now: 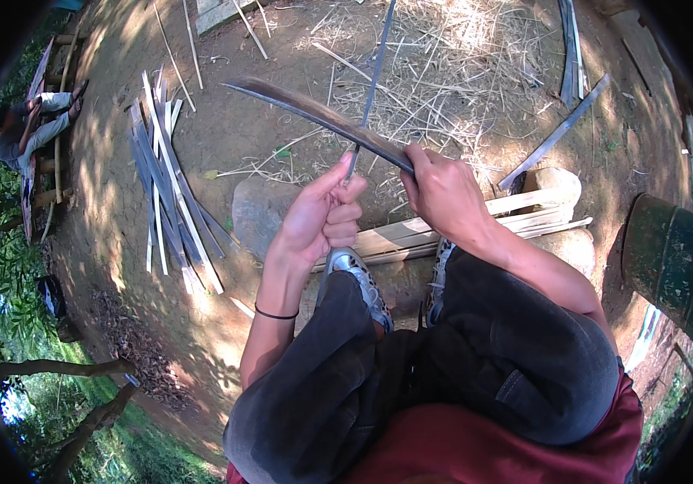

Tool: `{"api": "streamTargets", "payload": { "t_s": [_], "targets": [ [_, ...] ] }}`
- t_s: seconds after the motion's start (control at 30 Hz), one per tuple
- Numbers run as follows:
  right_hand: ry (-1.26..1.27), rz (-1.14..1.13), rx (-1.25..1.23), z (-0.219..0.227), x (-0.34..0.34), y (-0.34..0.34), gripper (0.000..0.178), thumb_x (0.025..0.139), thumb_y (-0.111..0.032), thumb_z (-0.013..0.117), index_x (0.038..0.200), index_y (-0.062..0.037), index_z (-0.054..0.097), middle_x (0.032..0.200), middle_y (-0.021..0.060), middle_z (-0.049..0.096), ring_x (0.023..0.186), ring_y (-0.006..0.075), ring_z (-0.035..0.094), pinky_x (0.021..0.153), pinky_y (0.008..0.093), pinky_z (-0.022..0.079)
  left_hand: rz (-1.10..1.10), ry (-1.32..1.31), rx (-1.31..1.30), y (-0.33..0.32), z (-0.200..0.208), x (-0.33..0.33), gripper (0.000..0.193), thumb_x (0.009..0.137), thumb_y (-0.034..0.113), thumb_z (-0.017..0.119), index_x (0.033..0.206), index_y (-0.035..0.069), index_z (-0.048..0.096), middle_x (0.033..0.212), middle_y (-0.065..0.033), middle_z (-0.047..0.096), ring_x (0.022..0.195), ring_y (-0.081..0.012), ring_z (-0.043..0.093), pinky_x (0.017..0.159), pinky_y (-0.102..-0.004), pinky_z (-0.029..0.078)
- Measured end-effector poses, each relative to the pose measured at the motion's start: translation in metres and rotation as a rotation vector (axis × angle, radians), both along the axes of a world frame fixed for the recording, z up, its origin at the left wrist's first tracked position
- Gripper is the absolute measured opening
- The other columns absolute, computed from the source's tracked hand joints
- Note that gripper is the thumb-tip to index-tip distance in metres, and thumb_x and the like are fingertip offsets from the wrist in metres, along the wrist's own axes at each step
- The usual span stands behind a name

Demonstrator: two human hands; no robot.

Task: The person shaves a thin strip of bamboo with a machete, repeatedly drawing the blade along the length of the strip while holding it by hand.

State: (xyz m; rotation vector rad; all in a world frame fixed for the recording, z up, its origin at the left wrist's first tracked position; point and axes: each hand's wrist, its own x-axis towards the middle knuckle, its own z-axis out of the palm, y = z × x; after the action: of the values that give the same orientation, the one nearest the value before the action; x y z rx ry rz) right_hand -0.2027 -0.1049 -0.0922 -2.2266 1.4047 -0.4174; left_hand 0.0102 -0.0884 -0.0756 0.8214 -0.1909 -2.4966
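My left hand [332, 208] is closed around the near end of a long thin dark strip [375, 74], which looks like split bamboo and runs up and away from me. My right hand [443, 189] grips a machete [314, 112] near its lower end, with the handle hidden inside the fingers. The long blade slants up to the left and crosses the strip just above my left thumb. Whether the edge touches the strip, I cannot tell. Just beyond my shoes lies a bundle of pale split bamboo pieces [411, 236], resting by stones.
A pile of dark and pale strips [170, 189] lies on the ground at left. Pale shavings [443, 73] litter the dirt ahead. More strips [557, 133] lie at far right, above a green drum [665, 262]. Another person [36, 133] sits at far left.
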Motion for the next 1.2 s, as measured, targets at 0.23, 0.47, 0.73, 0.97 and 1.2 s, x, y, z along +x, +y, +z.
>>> {"api": "streamTargets", "payload": {
  "t_s": [0.23, 0.47, 0.73, 0.97, 1.2],
  "targets": [
    [-0.214, 0.034, -0.024, 0.005, 0.002, -0.006, 0.015, 0.087, -0.013, 0.061, 0.091, 0.0009, 0.058, 0.063, 0.0188, 0.061, 0.055, 0.0353, 0.062, 0.049, 0.0437, 0.047, 0.019, 0.043, -0.050, 0.000, -0.009, 0.003, 0.051, 0.102, 0.050, 0.031, 0.063, 0.018, 0.029, 0.050, 0.0105, 0.018, 0.040, -0.0031, 0.013, 0.037, -0.0218, 0.012],
    [-0.800, -0.263, 0.630, 0.028, 0.015, -0.012, 0.024, 0.091, -0.021, 0.065, 0.092, 0.0031, 0.067, 0.047, 0.0000, 0.049, 0.039, 0.0080, 0.046, 0.038, 0.0262, 0.036, 0.028, 0.030, -0.110, 0.001, -0.011, -0.004, 0.051, 0.103, 0.046, 0.031, 0.062, 0.015, 0.030, 0.052, 0.0082, 0.020, 0.042, -0.0039, 0.017, 0.039, -0.0222, 0.016],
    [-0.924, -0.325, 0.687, 0.039, 0.009, -0.038, 0.023, 0.088, -0.020, 0.070, 0.083, 0.0010, 0.061, 0.049, -0.0007, 0.051, 0.038, 0.0056, 0.046, 0.035, 0.0241, 0.035, 0.022, -0.201, -0.280, 0.004, 0.009, -0.024, 0.047, 0.104, 0.039, 0.033, 0.072, 0.007, 0.044, 0.054, 0.0057, 0.030, 0.044, -0.0043, 0.026, 0.041, -0.0212, 0.022],
    [-0.851, -0.280, 0.583, 0.044, 0.005, -0.042, 0.026, 0.090, -0.020, 0.066, 0.099, 0.0040, 0.066, 0.052, -0.0027, 0.052, 0.041, 0.0041, 0.046, 0.038, 0.0235, 0.033, 0.239, -0.830, -0.685, 0.016, 0.005, -0.053, 0.040, 0.104, 0.032, 0.038, 0.071, 0.010, 0.040, 0.055, 0.0067, 0.026, 0.044, -0.0041, 0.021, 0.041, -0.0232, 0.018],
    [-0.411, -0.046, 0.205, 0.039, -0.002, -0.022, 0.022, 0.089, -0.009, 0.056, 0.106, 0.0035, 0.064, 0.052, 0.0116, 0.056, 0.044, 0.0209, 0.056, 0.043, 0.0350, 0.040, 0.251, -0.447, -0.314, -0.009, 0.022, -0.027, 0.042, 0.102, 0.036, 0.040, 0.066, 0.015, 0.033, 0.051, 0.0070, 0.021, 0.041, -0.0048, 0.016, 0.039, -0.0247, 0.013]
  ]
}}
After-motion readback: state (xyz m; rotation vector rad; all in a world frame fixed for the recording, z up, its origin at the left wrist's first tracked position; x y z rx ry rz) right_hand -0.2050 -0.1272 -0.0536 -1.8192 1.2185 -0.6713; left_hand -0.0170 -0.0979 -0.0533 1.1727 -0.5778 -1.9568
